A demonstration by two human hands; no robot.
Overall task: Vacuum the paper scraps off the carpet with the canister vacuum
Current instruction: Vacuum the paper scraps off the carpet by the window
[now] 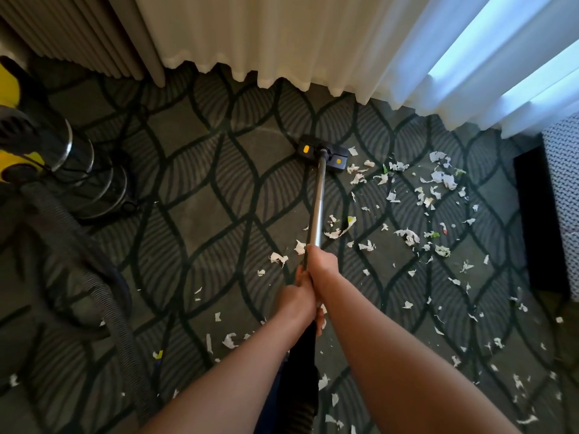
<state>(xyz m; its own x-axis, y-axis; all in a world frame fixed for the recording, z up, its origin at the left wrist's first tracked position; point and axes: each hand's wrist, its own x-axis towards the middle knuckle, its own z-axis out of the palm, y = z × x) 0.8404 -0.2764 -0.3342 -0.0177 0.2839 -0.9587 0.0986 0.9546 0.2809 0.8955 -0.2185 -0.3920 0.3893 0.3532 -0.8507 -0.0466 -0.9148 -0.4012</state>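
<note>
Both my hands grip the vacuum's metal wand (318, 198). My right hand (322, 264) holds it higher up the tube, my left hand (297, 300) just behind it near the black handle. The black floor head (322, 152) with two yellow buttons rests flat on the dark patterned carpet (200, 214), near the curtain hem. White paper scraps (407, 236) lie scattered to the right of the wand and around my arms, thickest at the right. The yellow and black canister (18, 145) stands at the far left, its ribbed hose (103, 296) curving down the left side.
White curtains (282, 42) hang along the far edge, with grey drapes (94, 36) at the left. A round metal stand base (94, 180) sits beside the canister. At the right edge are a dark furniture base (539, 220) and a knitted grey fabric (564, 183).
</note>
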